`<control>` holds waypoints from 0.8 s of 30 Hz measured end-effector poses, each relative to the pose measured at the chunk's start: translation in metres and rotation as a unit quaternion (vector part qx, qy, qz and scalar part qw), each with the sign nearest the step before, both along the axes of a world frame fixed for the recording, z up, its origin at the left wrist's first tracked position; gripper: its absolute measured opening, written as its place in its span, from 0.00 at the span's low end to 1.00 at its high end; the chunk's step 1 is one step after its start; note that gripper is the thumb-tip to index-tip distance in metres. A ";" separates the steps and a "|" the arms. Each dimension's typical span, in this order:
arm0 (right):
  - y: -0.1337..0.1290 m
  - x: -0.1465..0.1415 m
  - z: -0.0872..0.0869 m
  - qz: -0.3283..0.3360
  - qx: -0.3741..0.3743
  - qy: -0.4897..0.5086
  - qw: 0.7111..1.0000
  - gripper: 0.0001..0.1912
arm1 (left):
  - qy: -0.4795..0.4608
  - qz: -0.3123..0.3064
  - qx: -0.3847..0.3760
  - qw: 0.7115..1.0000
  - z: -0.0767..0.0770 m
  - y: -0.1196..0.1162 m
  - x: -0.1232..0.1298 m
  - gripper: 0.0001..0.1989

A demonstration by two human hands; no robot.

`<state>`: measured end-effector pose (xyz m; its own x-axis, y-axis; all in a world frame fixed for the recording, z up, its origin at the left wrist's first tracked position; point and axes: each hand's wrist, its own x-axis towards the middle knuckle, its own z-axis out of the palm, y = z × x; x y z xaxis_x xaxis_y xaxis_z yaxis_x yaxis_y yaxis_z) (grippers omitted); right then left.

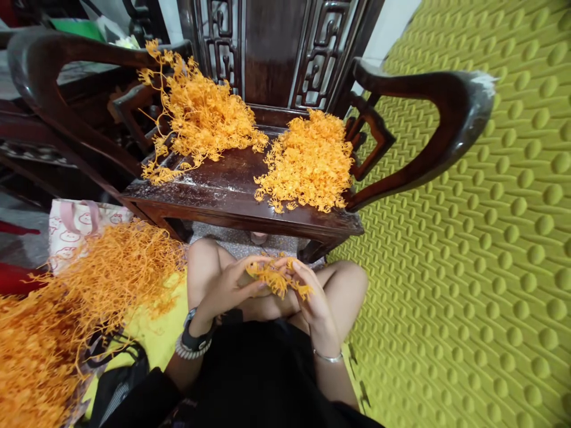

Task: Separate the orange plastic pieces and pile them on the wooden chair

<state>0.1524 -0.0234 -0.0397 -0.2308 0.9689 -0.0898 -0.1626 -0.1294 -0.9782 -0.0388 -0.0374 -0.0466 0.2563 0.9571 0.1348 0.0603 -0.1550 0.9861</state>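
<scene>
Covering the right side of the view, a yellow mat (499,249) presents a surface of raised round studs. Ahead of the person stands a dark wooden chair (276,53), with curved arms and a carved openwork back. At lower left, a large heap of orange strands (111,273) spreads beside the person's bent left leg (205,264); the bent right leg (350,291) rests opposite. The chair seat carries two separate piles: the left pile (205,116) reaches up against the chair arm, and the right pile (312,160) lies near the opposite arm, reaching close to the front edge. A white printed cloth bag (66,238) with pink handles stands behind the heap. A black bag (116,380) lies at the lower left.

Both hands meet above the lap, in front of the seat. The left hand (227,288) has its fingers curved along the far side of a small orange bunch (276,279), thumb extended at the near side. The right hand (316,297) pinches the opposite end between thumb and fingers; some fingertips are hidden. The bunch is suspended between the hands, above the legs. The left wrist bears a black watch (196,339) and a pale beaded bracelet (191,352); the right wrist bears a silver bangle (329,358).
</scene>
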 end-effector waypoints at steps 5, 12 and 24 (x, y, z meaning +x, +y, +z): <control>0.003 0.003 0.001 -0.037 0.015 -0.041 0.998 0.15 | -0.091 -0.046 -0.099 0.990 -0.012 -0.007 0.010 0.19; 0.007 0.006 -0.014 -0.090 0.062 -0.128 0.986 0.12 | -0.120 -0.028 -0.170 0.978 -0.033 -0.022 0.008 0.15; 0.003 0.004 -0.006 -0.045 0.081 -0.050 0.994 0.09 | -0.187 0.046 -0.253 0.948 -0.036 -0.059 0.013 0.19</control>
<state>0.1563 -0.0204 -0.0458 -0.1397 0.9889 0.0508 -0.0668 0.0417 -0.9969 -0.0262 -0.0964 -0.0824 0.1930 0.9398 -0.2821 -0.3171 0.3318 0.8885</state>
